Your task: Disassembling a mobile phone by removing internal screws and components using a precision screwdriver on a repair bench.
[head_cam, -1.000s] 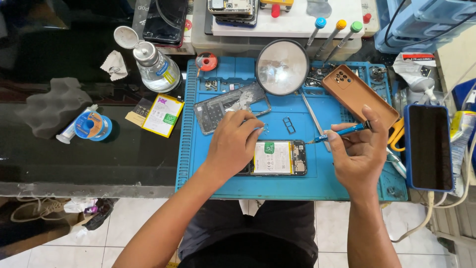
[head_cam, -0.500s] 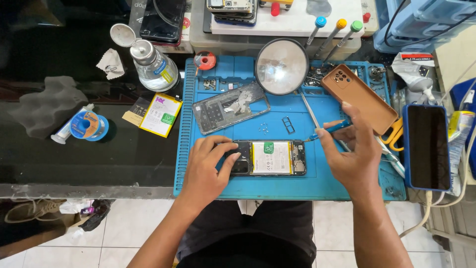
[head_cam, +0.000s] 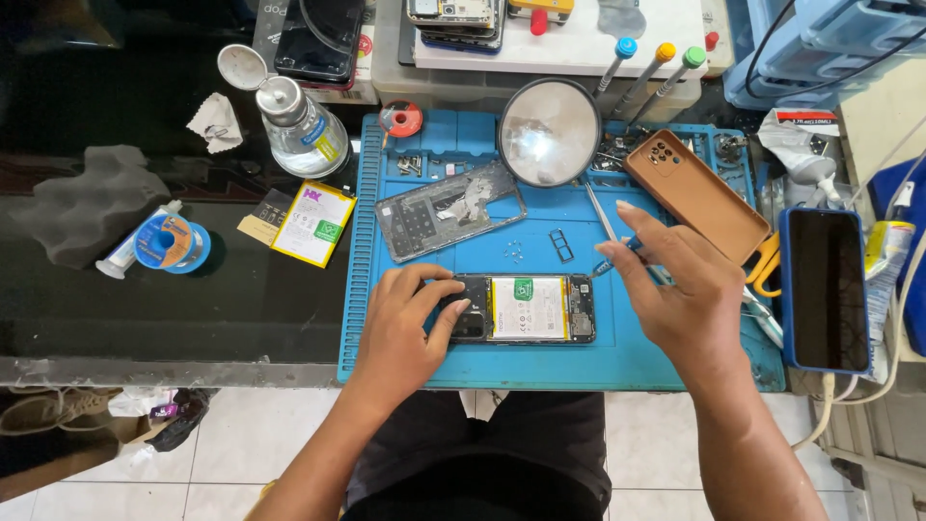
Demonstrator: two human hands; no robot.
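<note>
On the near edge of the blue work mat (head_cam: pixel 415 367), an opened phone (head_cam: pixel 526 309) lies flat with its back off, the battery and boards bare. The left hand (head_cam: pixel 400 328) is on its left end, fingers curled down and pressing on the dark upper part, pinning it rather than gripping it. The right hand (head_cam: pixel 680 289) hovers just right of the phone, fingers loosely bunched around a thin blue-handled tool (head_cam: pixel 627 253) whose tip points left toward the phone's right end. Exactly how tight that pinch is, I cannot tell.

Now the risks. The battery sits exposed; I'd judge that a slip of the tool tip across it could nick or puncture the cell. The left hand holds only one end, so a sideways push from the right might skate the phone over the mat. Just beyond the phone lie tiny loose screws (head_cam: pixel 514 253) and a small tray frame (head_cam: pixel 560 244); a sweeping wrist could scatter them. Farther off, the clear back cover (head_cam: pixel 449 222) and the round magnifier (head_cam: pixel 550 132) stand close together, and the brown case (head_cam: pixel 696 193) lies right behind the right hand, easy to knock on a pull-back. At the right, a dark-screened phone in a blue case (head_cam: pixel 826 289) overhangs the mat edge, near trailing cables.
</note>
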